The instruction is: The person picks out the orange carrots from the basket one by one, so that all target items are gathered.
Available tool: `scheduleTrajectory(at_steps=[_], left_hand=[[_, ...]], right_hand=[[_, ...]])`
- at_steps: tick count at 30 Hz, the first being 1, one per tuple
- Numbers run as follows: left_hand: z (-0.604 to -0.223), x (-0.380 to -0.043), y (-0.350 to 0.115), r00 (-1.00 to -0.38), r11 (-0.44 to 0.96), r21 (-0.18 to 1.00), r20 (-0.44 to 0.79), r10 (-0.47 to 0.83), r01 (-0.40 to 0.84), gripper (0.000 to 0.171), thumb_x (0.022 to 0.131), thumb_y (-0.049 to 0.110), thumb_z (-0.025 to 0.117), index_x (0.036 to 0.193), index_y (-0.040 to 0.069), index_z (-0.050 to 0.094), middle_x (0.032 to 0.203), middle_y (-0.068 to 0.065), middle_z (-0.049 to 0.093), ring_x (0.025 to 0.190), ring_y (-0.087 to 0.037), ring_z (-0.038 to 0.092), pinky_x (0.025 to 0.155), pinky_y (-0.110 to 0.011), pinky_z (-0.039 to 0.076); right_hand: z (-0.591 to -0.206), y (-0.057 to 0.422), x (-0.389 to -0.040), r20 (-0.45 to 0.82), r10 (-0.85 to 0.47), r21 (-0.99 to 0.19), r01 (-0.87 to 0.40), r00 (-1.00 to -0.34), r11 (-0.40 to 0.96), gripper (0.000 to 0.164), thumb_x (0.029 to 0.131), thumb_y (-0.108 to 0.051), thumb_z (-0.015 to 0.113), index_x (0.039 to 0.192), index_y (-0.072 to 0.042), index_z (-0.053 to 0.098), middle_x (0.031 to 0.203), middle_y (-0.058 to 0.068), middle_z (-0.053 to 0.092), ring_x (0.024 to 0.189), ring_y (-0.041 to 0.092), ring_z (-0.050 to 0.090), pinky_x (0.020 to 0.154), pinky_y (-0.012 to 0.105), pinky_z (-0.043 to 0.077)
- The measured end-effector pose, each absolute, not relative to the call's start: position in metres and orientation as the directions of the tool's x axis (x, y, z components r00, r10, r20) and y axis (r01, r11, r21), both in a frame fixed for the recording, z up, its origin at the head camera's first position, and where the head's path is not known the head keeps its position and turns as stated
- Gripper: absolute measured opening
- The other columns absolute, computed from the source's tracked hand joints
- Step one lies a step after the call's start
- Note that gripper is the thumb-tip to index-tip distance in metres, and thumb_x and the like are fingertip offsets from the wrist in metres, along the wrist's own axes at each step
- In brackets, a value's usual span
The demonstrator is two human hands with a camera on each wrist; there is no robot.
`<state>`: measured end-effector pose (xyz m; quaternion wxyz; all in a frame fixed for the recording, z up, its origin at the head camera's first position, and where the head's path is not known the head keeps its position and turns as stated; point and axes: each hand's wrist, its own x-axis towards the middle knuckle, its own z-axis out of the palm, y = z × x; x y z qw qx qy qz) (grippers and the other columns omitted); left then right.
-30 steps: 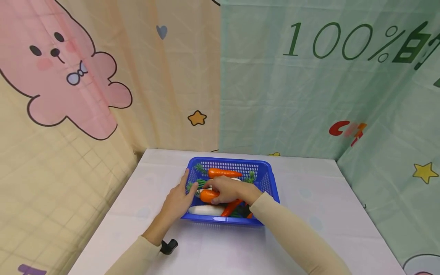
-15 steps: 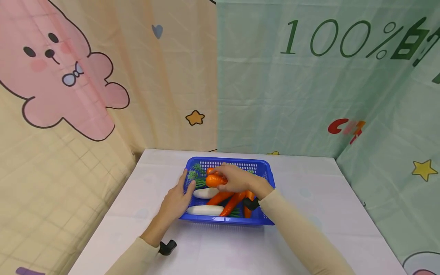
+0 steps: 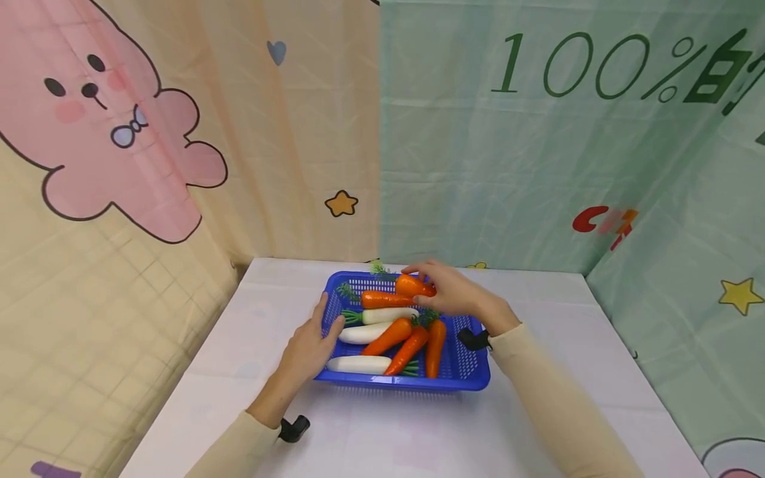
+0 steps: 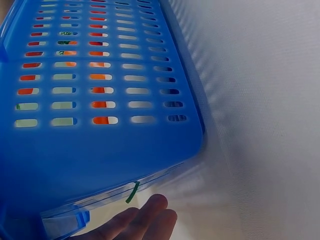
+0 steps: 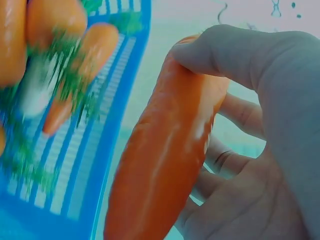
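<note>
My right hand (image 3: 451, 289) grips an orange carrot (image 3: 412, 285) with a green leafy top, up over the far side of the blue basket (image 3: 481, 372). In the right wrist view the thumb and fingers curl round the carrot (image 5: 160, 150), with the basket's side to its left. My left hand (image 3: 307, 345) rests at the basket's left rim, fingers extended. In the left wrist view, those fingertips (image 4: 155, 202) show near the basket's outer wall (image 4: 100, 155). Inside the basket lie several white radishes (image 3: 358, 364) and several carrots (image 3: 435, 348).
The basket stands on a white-covered table (image 3: 538, 332). Behind it hangs a printed curtain (image 3: 478, 166), with more cloth at both sides. A black wrist camera (image 3: 294, 428) is on the left wrist and another black camera (image 3: 473, 339) is on the right.
The right hand has lifted the carrot from among the vegetables and carried it away and to the right, over the far rim. The left hand has stayed at the left rim.
</note>
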<state>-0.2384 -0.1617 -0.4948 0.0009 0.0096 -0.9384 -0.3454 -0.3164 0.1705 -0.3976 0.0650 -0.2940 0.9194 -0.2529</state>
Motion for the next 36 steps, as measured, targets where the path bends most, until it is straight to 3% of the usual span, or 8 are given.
scheduleTrajectory(at_steps=[10, 20, 29, 36], left_hand=[[-0.494, -0.238, -0.161, -1.000, 0.800, 0.600, 0.002, 0.006, 0.006, 0.094, 0.119, 0.051, 0.063, 0.189, 0.014, 0.014, 0.182, -0.033, 0.044, 0.162, -0.060, 0.053, 0.121, -0.079, 0.053], [-0.489, -0.237, -0.162, -1.000, 0.805, 0.593, 0.007, 0.026, 0.025, 0.099, 0.117, 0.049, 0.069, 0.189, 0.011, 0.012, 0.179, -0.038, 0.045, 0.157, -0.062, 0.057, 0.117, -0.080, 0.055], [-0.486, -0.239, -0.165, -0.999, 0.802, 0.596, 0.031, 0.039, 0.050, 0.100, 0.115, 0.046, 0.073, 0.187, 0.006, 0.017, 0.180, -0.036, 0.045, 0.160, -0.062, 0.054, 0.120, -0.080, 0.053], [-0.489, -0.243, -0.168, -0.999, 0.802, 0.596, 0.029, 0.032, 0.043, 0.099, 0.115, 0.046, 0.074, 0.187, 0.009, 0.019, 0.182, -0.033, 0.043, 0.163, -0.061, 0.051, 0.124, -0.080, 0.049]], right_hand=[[-0.420, 0.241, -0.328, 0.038, -0.456, -0.492, -0.414, -0.889, 0.766, 0.057, 0.112, -0.016, 0.077, 0.166, -0.011, 0.062, 0.154, 0.025, 0.065, 0.137, 0.044, 0.067, 0.116, 0.065, 0.065], [-0.441, 0.311, -0.336, 0.067, -0.332, -0.492, -0.321, -0.941, 0.809, 0.058, 0.108, -0.007, 0.080, 0.164, -0.002, 0.062, 0.151, 0.032, 0.067, 0.131, 0.052, 0.069, 0.113, 0.069, 0.065], [-0.473, 0.345, -0.343, 0.069, -0.266, -0.483, -0.266, -0.961, 0.835, 0.052, 0.105, -0.002, 0.083, 0.155, 0.002, 0.067, 0.144, 0.035, 0.069, 0.125, 0.053, 0.069, 0.113, 0.071, 0.063], [-0.497, 0.361, -0.350, -0.019, -0.251, -0.466, -0.214, -0.968, 0.859, 0.044, 0.105, 0.005, 0.077, 0.148, 0.000, 0.074, 0.140, 0.034, 0.071, 0.128, 0.054, 0.068, 0.117, 0.075, 0.058]])
